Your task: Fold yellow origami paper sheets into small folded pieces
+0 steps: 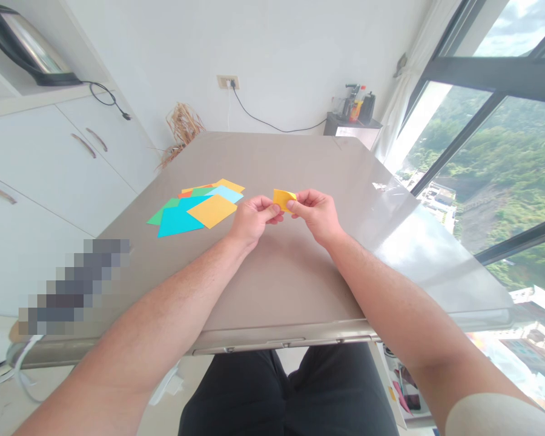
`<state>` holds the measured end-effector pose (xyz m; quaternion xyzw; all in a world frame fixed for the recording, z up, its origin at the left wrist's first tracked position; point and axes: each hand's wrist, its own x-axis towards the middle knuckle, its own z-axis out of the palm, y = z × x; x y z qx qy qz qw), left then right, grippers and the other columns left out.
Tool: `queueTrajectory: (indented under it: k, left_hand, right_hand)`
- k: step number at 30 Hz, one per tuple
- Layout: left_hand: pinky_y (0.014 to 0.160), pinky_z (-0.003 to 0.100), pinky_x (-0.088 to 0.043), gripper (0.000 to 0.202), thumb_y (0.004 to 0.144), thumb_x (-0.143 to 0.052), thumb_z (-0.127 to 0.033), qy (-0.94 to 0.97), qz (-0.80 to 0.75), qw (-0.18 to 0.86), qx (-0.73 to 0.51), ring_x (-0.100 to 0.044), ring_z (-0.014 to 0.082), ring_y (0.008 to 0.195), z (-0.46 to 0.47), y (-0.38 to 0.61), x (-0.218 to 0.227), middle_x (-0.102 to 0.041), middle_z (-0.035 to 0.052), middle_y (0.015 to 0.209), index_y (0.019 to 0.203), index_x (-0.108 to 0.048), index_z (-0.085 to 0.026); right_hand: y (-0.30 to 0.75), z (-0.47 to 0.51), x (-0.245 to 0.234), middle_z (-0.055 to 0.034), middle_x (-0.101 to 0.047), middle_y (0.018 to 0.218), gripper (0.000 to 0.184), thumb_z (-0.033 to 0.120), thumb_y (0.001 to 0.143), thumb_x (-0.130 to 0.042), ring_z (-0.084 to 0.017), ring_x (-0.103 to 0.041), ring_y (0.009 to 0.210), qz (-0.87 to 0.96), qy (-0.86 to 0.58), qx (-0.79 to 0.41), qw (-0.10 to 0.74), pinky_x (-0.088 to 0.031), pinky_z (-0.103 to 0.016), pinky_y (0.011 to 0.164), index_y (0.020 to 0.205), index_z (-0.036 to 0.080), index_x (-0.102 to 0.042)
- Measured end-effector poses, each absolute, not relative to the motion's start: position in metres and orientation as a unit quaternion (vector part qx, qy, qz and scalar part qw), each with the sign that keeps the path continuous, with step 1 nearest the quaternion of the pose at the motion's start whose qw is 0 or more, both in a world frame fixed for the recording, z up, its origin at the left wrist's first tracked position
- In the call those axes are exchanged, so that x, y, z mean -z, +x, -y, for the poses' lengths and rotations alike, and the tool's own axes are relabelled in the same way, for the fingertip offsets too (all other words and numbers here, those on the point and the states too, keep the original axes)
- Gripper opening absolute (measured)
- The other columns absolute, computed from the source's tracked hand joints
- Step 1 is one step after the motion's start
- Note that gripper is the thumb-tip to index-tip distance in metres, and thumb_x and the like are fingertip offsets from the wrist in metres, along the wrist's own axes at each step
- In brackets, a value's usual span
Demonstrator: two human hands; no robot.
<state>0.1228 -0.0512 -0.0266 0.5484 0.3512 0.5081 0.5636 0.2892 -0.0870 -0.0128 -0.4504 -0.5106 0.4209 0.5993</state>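
Yellow paper (282, 197), one, small: over the table (281, 157), between both hands; upper edge runs left to right, dipping rightward (long axis unclear, fingers covering part). Left hand (253, 219), right hand (318, 213): each pinching it, thumb and fingers closed.

In the upper left, a steel and black electric kettle (36, 45) stands on a shelf (0, 106), its plug (126, 116) dangling past white cupboard doors (27, 142). Dried stalks (181, 123) bristle left of top centre. At top centre, a wall outlet (220, 82) feeds a black cable (295, 131), which sags rightward towards a low cabinet (354, 131) bearing a red-capped bottle (356, 111). On the right, a white curtain (392, 106) hangs beside a dark-framed window (490, 74) overlooking a wooded hillside (475, 136).
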Motion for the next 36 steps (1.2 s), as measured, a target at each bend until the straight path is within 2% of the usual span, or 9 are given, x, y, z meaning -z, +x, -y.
queueTrajectory:
  k: [10, 14, 19, 22, 25, 28, 31, 36]
  left_hand:
    - [0.069, 0.032, -0.052, 0.020, 0.069, -0.083, -0.030, 0.533, -0.349, 0.577, -0.511, -0.067, 0.0149, 0.067, 0.0486, 0.1231, 0.0292, -0.073, 0.0017, 0.073, 0.072, -0.068, -0.018]
    - [0.070, 0.032, -0.053, 0.019, 0.070, -0.083, -0.030, 0.533, -0.349, 0.578, -0.510, -0.067, 0.0148, 0.068, 0.0489, 0.1232, 0.0292, -0.074, 0.0019, 0.075, 0.072, -0.068, -0.018]
    - [0.072, 0.033, -0.054, 0.022, 0.073, -0.083, -0.034, 0.557, -0.357, 0.568, -0.490, -0.069, 0.0165, 0.071, 0.0497, 0.1224, 0.0309, -0.074, 0.0025, 0.078, 0.075, -0.069, -0.018]
    - [0.076, 0.036, -0.056, 0.020, 0.075, -0.081, -0.034, 0.589, -0.355, 0.560, -0.462, -0.072, 0.0194, 0.081, 0.0501, 0.1207, 0.0307, -0.077, 0.0052, 0.094, 0.088, -0.074, -0.019]
    - [0.087, 0.037, -0.056, 0.032, 0.075, -0.082, -0.030, 0.598, -0.316, 0.552, -0.488, -0.072, 0.0223, 0.098, 0.0502, 0.1195, 0.0297, -0.077, 0.0049, 0.106, 0.105, -0.076, -0.023]
    - [0.092, 0.039, -0.055, 0.029, 0.073, -0.086, -0.034, 0.607, -0.298, 0.525, -0.516, -0.071, 0.0232, 0.099, 0.0504, 0.1200, 0.0292, -0.079, 0.0055, 0.099, 0.097, -0.078, -0.021]
    - [0.088, 0.040, -0.056, 0.024, 0.071, -0.088, -0.038, 0.608, -0.309, 0.510, -0.524, -0.072, 0.0232, 0.091, 0.0506, 0.1213, 0.0295, -0.079, 0.0054, 0.090, 0.085, -0.079, -0.020]
    - [0.082, 0.038, -0.057, 0.021, 0.069, -0.087, -0.037, 0.587, -0.323, 0.511, -0.539, -0.071, 0.0215, 0.083, 0.0520, 0.1234, 0.0288, -0.078, 0.0040, 0.082, 0.077, -0.078, -0.021]
  right_hand:
    - [0.2902, 0.0859, 0.0144, 0.0013, -0.064, 0.067, 0.025, 0.040, 0.071, -0.082, -0.014, -0.059, 0.066, 0.510, -0.493, -0.390, 0.587, -0.048, -0.030, 0.064, 0.070, 0.021, -0.066]
    - [0.2893, 0.0865, 0.0140, 0.0007, -0.065, 0.069, 0.024, 0.042, 0.072, -0.080, -0.014, -0.058, 0.066, 0.520, -0.506, -0.375, 0.577, -0.047, -0.029, 0.063, 0.074, 0.021, -0.069]
    - [0.2892, 0.0890, 0.0113, 0.0013, -0.061, 0.066, 0.027, 0.044, 0.075, -0.076, -0.012, -0.050, 0.061, 0.543, -0.541, -0.329, 0.552, -0.041, -0.028, 0.058, 0.068, 0.020, -0.064]
    - [0.2903, 0.0895, 0.0105, 0.0018, -0.058, 0.064, 0.028, 0.042, 0.075, -0.075, -0.012, -0.047, 0.059, 0.555, -0.556, -0.310, 0.536, -0.037, -0.028, 0.055, 0.065, 0.020, -0.061]
    - [0.2901, 0.0898, 0.0108, 0.0021, -0.057, 0.063, 0.028, 0.043, 0.075, -0.075, -0.011, -0.045, 0.058, 0.571, -0.559, -0.305, 0.517, -0.036, -0.028, 0.054, 0.066, 0.020, -0.062]
    - [0.2881, 0.0912, 0.0109, 0.0015, -0.057, 0.064, 0.031, 0.047, 0.074, -0.077, -0.012, -0.045, 0.060, 0.591, -0.560, -0.305, 0.494, -0.036, -0.028, 0.055, 0.067, 0.020, -0.064]
    - [0.2861, 0.0935, 0.0097, 0.0011, -0.057, 0.064, 0.037, 0.053, 0.074, -0.078, -0.012, -0.045, 0.061, 0.607, -0.560, -0.306, 0.475, -0.036, -0.028, 0.056, 0.066, 0.020, -0.063]
    - [0.2850, 0.0950, 0.0083, 0.0015, -0.055, 0.062, 0.043, 0.058, 0.074, -0.078, -0.012, -0.044, 0.060, 0.614, -0.558, -0.306, 0.467, -0.035, -0.029, 0.055, 0.064, 0.020, -0.061]
